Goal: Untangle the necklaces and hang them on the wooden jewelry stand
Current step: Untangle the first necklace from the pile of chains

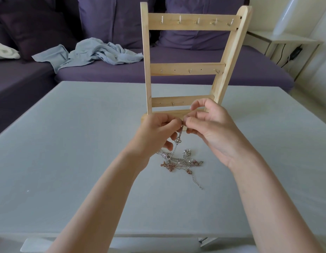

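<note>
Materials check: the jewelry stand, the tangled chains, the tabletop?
Jewelry stand: pale unfinished-looking wood, visible grain, small metal hooks.
Tangled chains: metal by the glint, silver and rose-gold tones; plating or solid, cannot tell.
Tabletop: matte grey-white, smooth; painted or laminate, unclear.

My left hand (154,132) and right hand (209,128) meet above the pale grey table (67,143), fingertips touching, just in front of the base of the tall, ladder-shaped, pale wooden jewelry stand (184,68). A thin silver chain (177,141) hangs from between my fingers down to the tangled heap of silver and rose-gold necklaces (180,161), which lies on the table below my hands, nearer to me. Behind the table runs the purple fabric sofa (103,73); on its seat, left of the stand, lies a crumpled light blue cloth (92,53). A white side table (286,42) stands far right.
</note>
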Available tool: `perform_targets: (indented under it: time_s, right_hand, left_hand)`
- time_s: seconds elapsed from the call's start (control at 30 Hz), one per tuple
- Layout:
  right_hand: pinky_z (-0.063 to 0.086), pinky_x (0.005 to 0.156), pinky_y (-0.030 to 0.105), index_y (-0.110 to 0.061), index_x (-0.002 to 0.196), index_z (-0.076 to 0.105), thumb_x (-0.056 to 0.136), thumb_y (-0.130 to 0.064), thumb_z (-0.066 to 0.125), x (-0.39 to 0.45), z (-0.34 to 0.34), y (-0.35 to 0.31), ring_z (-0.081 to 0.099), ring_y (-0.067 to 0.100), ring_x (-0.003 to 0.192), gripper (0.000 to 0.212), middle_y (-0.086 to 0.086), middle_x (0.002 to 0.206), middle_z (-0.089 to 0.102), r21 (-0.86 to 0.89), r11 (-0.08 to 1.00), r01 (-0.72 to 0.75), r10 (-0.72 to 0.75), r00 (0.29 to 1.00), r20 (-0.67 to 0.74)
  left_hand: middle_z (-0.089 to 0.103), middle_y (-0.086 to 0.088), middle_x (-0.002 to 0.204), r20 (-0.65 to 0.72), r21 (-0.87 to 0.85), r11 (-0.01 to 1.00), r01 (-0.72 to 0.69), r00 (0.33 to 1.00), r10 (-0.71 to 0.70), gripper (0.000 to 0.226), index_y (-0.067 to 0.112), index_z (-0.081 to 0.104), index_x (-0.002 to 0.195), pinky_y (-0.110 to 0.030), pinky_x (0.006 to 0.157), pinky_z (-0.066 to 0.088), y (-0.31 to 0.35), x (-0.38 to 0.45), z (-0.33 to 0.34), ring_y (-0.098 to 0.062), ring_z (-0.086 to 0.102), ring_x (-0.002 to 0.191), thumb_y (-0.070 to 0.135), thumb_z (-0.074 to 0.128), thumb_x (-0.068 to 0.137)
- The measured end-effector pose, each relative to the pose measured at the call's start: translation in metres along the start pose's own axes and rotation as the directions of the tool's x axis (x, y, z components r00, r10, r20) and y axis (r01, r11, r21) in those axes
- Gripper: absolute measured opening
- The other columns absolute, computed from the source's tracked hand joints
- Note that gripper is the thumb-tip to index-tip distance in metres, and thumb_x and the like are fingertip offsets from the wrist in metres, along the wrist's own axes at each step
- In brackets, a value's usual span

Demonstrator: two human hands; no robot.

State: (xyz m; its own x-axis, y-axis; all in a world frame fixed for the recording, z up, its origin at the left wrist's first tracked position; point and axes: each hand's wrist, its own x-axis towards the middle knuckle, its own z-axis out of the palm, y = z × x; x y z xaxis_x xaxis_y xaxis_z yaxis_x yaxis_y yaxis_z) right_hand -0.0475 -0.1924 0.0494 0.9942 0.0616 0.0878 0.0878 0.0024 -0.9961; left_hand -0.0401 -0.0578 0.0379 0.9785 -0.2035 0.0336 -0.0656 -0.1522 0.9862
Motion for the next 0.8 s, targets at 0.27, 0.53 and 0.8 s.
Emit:
perform_targets:
  time_s: [0.27,0.53,0.8]
  right_hand:
    - [0.046,0.061,0.022,-0.013,0.084,0.047,0.081,0.013,0.054,-0.002,-0.013,-0.006,0.047,0.013,0.054,0.027,0.007,0.068,0.056,-0.041,0.990,-0.137,0.140,0.987,0.079]
    - [0.047,0.067,0.025,-0.015,0.089,0.052,0.080,0.006,0.063,0.000,-0.017,-0.003,0.054,0.016,0.064,0.025,0.008,0.076,0.060,-0.027,0.997,-0.078,0.078,0.997,0.007]
    - [0.049,0.068,0.020,-0.014,0.096,0.056,0.081,0.002,0.065,-0.001,-0.014,-0.003,0.060,0.014,0.075,0.024,0.002,0.077,0.067,-0.049,0.999,0.004,-0.001,0.999,0.048]
  left_hand:
    - [0.053,0.021,0.045,0.031,0.303,0.940,-0.158,0.987,0.157,0.025,0.024,0.055,0.065,-0.012,0.039,0.036,0.001,-0.004,0.005,-0.004,0.046,0.035,0.009,0.055,0.086]
    - [0.050,0.004,0.054,-0.037,0.061,0.994,-0.091,0.995,0.093,0.024,0.010,0.058,0.069,-0.019,0.041,0.041,0.002,-0.001,-0.003,-0.004,0.045,0.047,0.001,0.048,0.089]
    - [0.045,-0.003,0.057,-0.003,0.056,0.995,-0.079,0.997,0.080,0.023,0.010,0.059,0.069,-0.017,0.041,0.040,0.000,0.000,0.002,-0.007,0.040,0.046,0.005,0.051,0.090]
